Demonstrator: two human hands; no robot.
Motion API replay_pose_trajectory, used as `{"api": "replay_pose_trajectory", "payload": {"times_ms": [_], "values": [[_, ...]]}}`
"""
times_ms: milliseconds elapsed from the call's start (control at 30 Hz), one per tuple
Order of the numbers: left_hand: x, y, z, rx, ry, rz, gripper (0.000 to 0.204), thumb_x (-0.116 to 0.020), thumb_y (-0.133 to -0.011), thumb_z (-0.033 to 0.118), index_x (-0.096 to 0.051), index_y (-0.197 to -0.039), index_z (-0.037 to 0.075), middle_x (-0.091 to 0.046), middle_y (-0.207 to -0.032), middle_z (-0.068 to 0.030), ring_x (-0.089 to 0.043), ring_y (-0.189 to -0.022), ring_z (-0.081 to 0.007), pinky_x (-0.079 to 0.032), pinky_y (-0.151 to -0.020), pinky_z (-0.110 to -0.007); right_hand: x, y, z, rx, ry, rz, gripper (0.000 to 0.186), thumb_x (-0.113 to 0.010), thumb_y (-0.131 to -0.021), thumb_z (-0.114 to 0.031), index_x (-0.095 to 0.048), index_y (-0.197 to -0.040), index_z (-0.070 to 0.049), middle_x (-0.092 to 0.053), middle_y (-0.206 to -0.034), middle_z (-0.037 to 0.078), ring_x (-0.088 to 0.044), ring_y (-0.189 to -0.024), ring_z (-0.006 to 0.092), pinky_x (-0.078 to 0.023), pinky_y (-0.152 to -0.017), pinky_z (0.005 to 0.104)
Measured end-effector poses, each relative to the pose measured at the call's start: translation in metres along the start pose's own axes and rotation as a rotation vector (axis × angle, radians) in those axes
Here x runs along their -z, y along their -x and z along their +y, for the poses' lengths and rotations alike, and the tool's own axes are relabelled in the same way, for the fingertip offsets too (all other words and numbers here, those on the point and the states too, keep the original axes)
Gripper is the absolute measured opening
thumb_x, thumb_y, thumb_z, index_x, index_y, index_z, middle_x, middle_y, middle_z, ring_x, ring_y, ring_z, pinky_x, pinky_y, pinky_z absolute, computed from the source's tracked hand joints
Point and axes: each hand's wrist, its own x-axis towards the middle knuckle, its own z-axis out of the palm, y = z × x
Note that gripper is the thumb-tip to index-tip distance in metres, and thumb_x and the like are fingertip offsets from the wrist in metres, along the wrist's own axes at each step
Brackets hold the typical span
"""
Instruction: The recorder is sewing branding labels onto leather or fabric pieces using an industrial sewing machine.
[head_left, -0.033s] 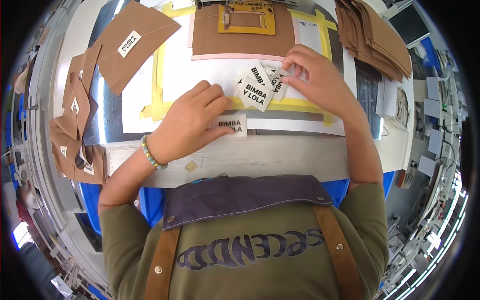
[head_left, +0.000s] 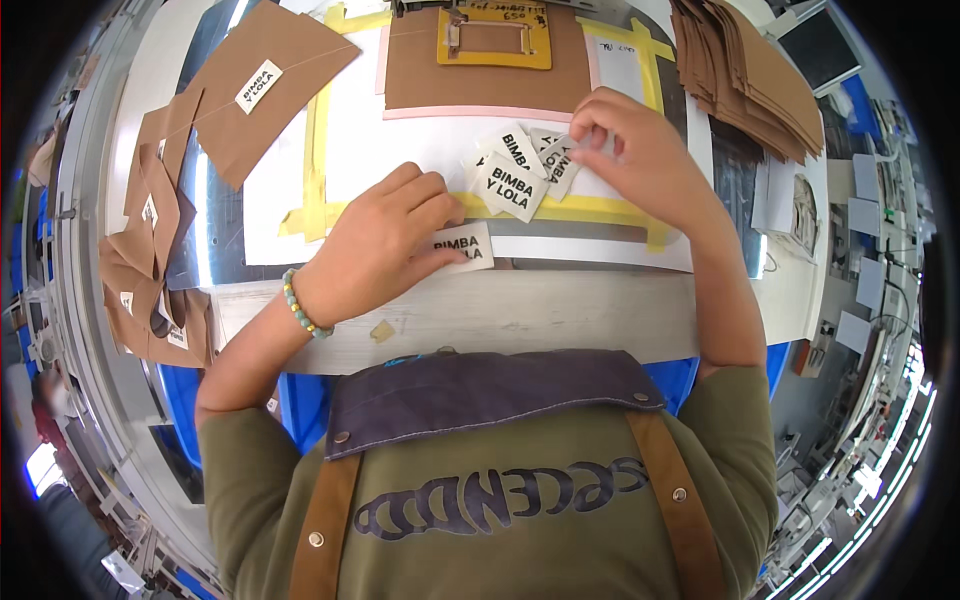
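Note:
My left hand (head_left: 385,235) is closed, with its thumb and fingers on a white rectangular label (head_left: 478,240) with dark print. The fingers cover part of that label. Up and to the right lies a small overlapping pile of similar labels (head_left: 512,187) on white paper. At the pile's right side my right hand (head_left: 640,150) pinches the edge of another white label (head_left: 560,165), which lies slanted. Beyond the pile, a brown piece of sheet material (head_left: 480,88) lies flat, and on it sits a yellow frame-shaped template (head_left: 495,62).
Yellow tape (head_left: 316,150) borders the white paper. Brown pieces bearing labels (head_left: 275,95) lie at the left, with more folded ones (head_left: 150,225) nearer. A stack of brown sheets (head_left: 740,75) stands at the far right. Blue bins (head_left: 305,410) show below the table's front edge.
The label under my left hand has turned slightly, its right end rising. My right hand has shifted a little to the right, and the slanted label has moved slightly with it.

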Motion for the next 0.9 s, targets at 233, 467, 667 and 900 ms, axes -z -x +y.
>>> {"api": "replay_pose_trajectory", "payload": {"times_ms": [233,467,667,900], "values": [[0.001,-0.004,-0.007,-0.005,0.138,-0.037,0.025,-0.089,-0.081,0.006,-0.07,-0.098,0.003,-0.064,-0.093,-0.0102,-0.06,-0.091,-0.0313,-0.052,-0.078,-0.043,0.021,-0.005,0.011,0.124,0.123,0.118,0.01,-0.073,-0.098,-0.007,-0.075,-0.107,-0.003,-0.07,-0.101,0.005,-0.064,-0.096,0.0187,-0.05,-0.081,0.0321],[0.002,-0.041,-0.018,-0.025,0.04,0.278,0.034,-0.084,-0.092,0.013,-0.074,-0.123,0.003,-0.072,-0.105,-0.0131,-0.068,-0.1,-0.0328,-0.057,-0.086,-0.041,0.012,-0.022,-0.006,0.342,0.02,0.111,0.013,-0.067,-0.101,-0.006,-0.076,-0.11,-0.003,-0.066,-0.097,0.007,-0.065,-0.095,0.0273,-0.051,-0.082,0.0378],[0.002,-0.067,-0.006,0.141,0.367,0.3,0.034,-0.083,-0.095,0.013,-0.073,-0.126,0.002,-0.077,-0.106,-0.0086,-0.073,-0.095,-0.0214,-0.06,-0.083,-0.035,0.011,-0.033,-0.019,0.384,-0.08,0.049,0.016,-0.069,-0.104,-0.009,-0.077,-0.117,-0.004,-0.07,-0.101,0.007,-0.066,-0.087,0.0221,-0.052,-0.077,0.0346],[-0.002,-0.07,-0.025,0.38,0.746,0.341,0.017,-0.077,-0.104,0.014,-0.073,-0.115,0.001,-0.078,-0.105,-0.0029,-0.072,-0.094,-0.0091,-0.056,-0.08,-0.025,-0.004,-0.038,-0.033,0.174,-0.315,0.27,0.026,-0.076,-0.103,-0.016,-0.077,-0.125,-0.003,-0.077,-0.104,0.004,-0.067,-0.084,0.0122,-0.055,-0.077,0.0282]]}}
